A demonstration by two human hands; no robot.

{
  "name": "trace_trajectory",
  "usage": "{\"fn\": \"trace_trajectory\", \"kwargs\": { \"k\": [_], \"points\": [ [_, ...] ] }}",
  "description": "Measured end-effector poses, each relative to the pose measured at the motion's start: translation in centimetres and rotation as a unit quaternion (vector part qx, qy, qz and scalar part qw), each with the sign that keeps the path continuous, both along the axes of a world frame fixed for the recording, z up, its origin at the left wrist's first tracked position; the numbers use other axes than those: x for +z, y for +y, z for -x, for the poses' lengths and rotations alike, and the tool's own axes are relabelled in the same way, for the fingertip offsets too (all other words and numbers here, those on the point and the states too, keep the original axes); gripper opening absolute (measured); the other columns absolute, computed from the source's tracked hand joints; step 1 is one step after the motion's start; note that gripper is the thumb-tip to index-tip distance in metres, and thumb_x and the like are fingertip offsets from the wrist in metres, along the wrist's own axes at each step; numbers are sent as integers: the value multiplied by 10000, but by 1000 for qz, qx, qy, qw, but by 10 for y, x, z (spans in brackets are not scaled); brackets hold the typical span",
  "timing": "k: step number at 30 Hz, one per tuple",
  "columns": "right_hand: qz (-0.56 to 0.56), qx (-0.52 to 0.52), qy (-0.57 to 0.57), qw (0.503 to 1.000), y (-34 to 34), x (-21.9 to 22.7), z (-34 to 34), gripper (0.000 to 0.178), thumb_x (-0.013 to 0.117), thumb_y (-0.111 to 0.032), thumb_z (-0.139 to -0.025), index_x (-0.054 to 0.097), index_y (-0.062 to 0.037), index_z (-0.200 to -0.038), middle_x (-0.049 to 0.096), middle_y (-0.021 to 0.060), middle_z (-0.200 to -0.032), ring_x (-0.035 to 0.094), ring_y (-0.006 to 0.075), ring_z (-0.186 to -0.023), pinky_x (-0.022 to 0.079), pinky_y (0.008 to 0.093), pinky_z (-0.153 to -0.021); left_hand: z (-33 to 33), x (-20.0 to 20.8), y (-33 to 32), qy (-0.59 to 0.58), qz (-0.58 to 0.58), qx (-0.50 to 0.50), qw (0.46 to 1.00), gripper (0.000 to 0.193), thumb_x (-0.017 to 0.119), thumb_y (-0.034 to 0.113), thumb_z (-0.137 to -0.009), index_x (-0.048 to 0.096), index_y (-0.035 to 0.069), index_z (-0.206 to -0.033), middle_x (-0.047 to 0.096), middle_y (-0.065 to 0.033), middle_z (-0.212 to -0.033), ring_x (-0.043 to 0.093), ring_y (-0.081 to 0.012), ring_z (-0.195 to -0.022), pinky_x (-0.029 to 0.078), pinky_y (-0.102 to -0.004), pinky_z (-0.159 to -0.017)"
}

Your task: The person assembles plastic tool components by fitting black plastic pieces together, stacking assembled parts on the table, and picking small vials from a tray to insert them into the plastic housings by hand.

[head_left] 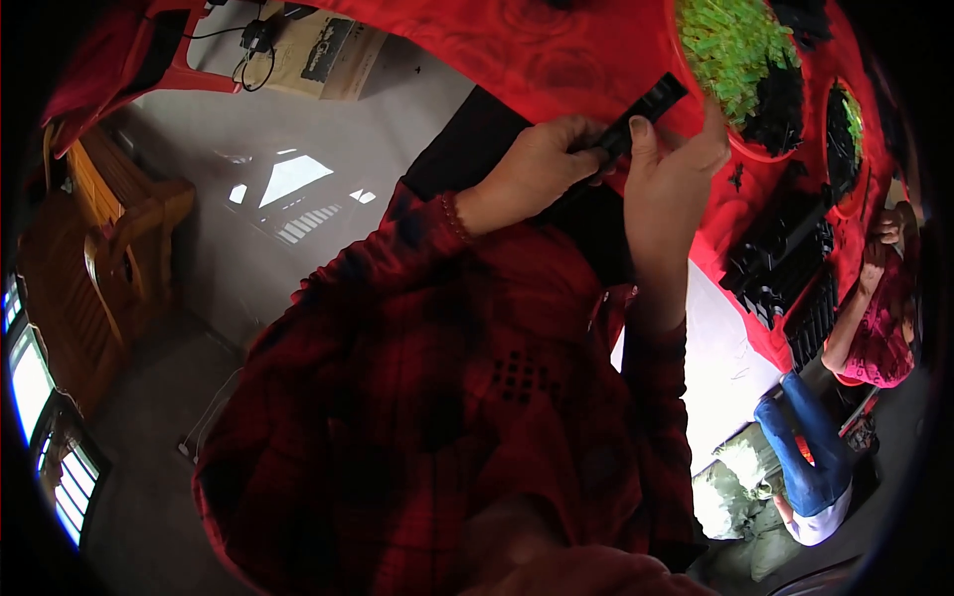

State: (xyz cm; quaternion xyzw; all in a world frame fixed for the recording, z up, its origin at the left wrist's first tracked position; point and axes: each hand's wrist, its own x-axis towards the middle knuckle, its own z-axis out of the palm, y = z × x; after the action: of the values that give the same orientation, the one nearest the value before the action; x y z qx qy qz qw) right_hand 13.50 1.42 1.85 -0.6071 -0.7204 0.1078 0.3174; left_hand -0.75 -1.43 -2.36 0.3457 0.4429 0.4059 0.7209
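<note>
A short black plastic strip [658, 97] slants up between my hands, just over the red-covered table's edge. My left hand [537, 171] pinches its lower end, fingers closed round it. At the strip's right side, the thumb of my right hand [668, 184] presses against it while the index finger points up; the other fingers curl out of sight. Just beyond my right hand sits a red basin [686, 62] holding small green pieces [733, 55] and black pieces [775, 111].
Stacked black strips [780, 253] lie on the red cloth [537, 50] to the right. A second container [845, 139] holds more pieces. Two other people work at far right, one in a pink top [884, 333]. Left are a wooden bench [119, 228] and a cardboard box [328, 55].
</note>
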Motion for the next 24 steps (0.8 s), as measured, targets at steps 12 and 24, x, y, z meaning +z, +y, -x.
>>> {"fn": "trace_trajectory", "kwargs": {
  "k": [12, 24],
  "points": [
    [12, 69, -95, 993, -13, -6, -3, 187, 727, -144, -820, 686, -94, -995, 574, 63, -991, 590, 214, -865, 343, 386, -823, -8, 5, -2, 213, -105, 79, 968, 327, 700, 115, -833, 602, -49, -1098, 692, -190, -891, 700, -304, -829, 545, -351, -724],
    [92, 84, -67, 990, -14, -13, -6, 207, 742, -142, -812, 626, -110, -980, 548, 69, -1021, 594, 235, -921, 339, 402, -892, -12, -9, -8, 91, -51, 93, 990, 330, 670, 21, -882, 480, 0, -1151, 641, -71, -843, 606, -103, -688, 503, -260, -605]
  ]
}}
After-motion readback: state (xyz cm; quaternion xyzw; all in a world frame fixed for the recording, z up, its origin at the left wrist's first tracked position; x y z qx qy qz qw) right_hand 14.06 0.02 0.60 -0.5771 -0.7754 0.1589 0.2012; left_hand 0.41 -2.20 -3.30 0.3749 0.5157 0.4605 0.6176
